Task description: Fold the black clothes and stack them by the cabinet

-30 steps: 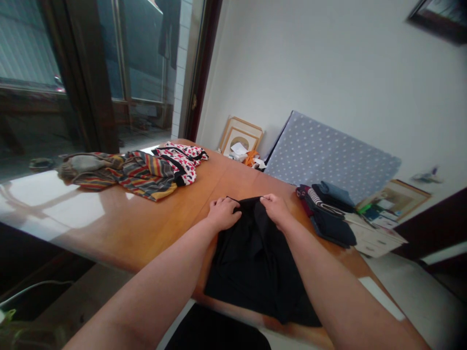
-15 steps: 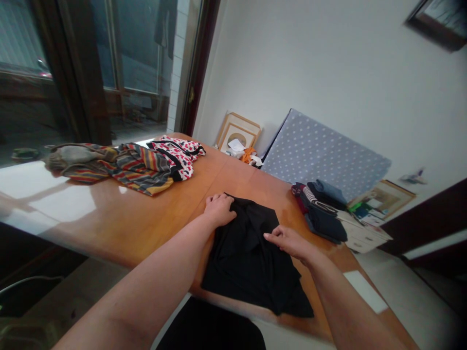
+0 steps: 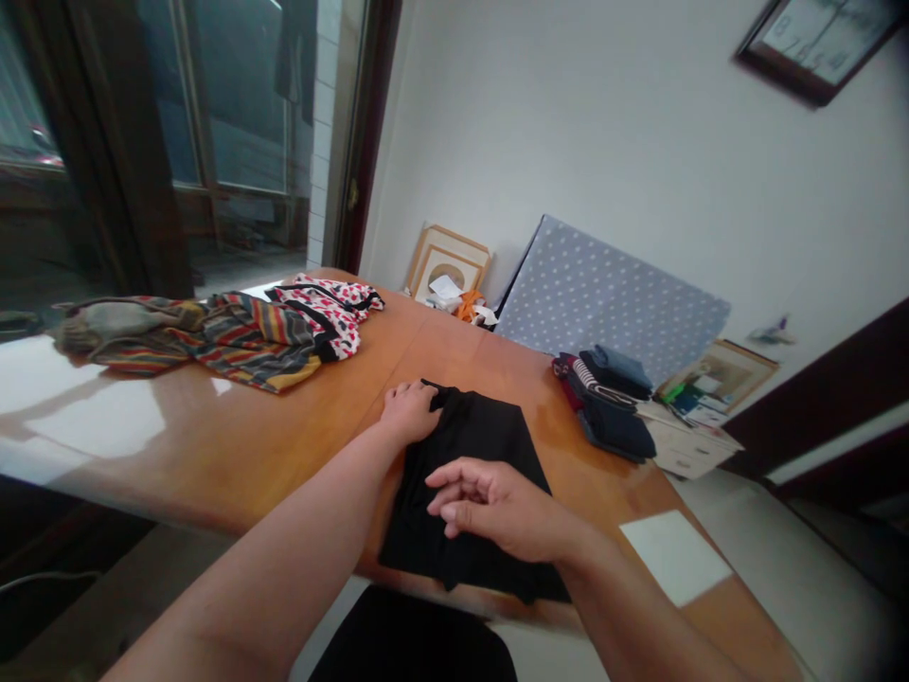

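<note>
A black garment [image 3: 483, 421] of thin cloth lies spread on the table in front of me, some creases near its lower edge. At its upper left corner, my left hand [image 3: 412, 412] has its fingers curled at the edge and gathers a bit of cloth beside the thumb. My right hand [image 3: 490, 507] is over the lower middle of the garment, fingers bent and apart, with nothing in them. It hides part of the cloth; whether it touches is hard to tell.
Striped clothing [image 3: 248, 341] and a red-and-white patterned cloth [image 3: 341, 308] lie on the wooden table [image 3: 312, 464] at left. A folded clothes stack [image 3: 611, 403] stands at right, with a white sheet [image 3: 674, 557] nearer me. Behind is a dotted blue-grey cover [image 3: 611, 289].
My right hand has left the garment's right side and moved left and nearer me, its fingers opening. The cloth's upper part looks flatter. My left hand stays at the corner; the view has shifted slightly.
</note>
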Available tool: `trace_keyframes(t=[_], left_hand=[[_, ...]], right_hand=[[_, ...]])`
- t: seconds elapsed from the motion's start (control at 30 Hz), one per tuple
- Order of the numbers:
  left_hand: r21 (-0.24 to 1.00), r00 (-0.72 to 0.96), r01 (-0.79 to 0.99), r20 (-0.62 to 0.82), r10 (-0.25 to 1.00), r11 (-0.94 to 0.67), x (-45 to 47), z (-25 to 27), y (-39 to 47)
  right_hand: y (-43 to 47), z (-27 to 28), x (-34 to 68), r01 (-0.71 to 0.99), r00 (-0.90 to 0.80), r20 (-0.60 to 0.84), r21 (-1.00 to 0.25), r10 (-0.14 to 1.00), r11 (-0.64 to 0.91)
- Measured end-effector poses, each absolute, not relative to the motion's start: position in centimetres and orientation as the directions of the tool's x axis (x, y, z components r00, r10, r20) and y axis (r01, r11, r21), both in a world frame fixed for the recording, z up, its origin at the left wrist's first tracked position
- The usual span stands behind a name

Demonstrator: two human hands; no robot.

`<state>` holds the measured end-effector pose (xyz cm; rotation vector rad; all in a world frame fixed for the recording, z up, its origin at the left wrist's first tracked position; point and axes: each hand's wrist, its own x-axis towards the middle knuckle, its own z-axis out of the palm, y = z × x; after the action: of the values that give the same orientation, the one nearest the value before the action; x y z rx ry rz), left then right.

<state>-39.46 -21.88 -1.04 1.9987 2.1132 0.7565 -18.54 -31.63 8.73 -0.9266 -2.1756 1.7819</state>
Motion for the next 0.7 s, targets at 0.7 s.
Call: trace_keyframes(t=[0.7], left_hand=[[0.687, -0.264, 0.727, 0.275, 0.924, 0.003, -39.9, 0.1, -22.1]], right_hand=[[-17.5, 0.8, -6.3, 0.772, -0.099, 0.016, -0.629, 0.995, 0.087]])
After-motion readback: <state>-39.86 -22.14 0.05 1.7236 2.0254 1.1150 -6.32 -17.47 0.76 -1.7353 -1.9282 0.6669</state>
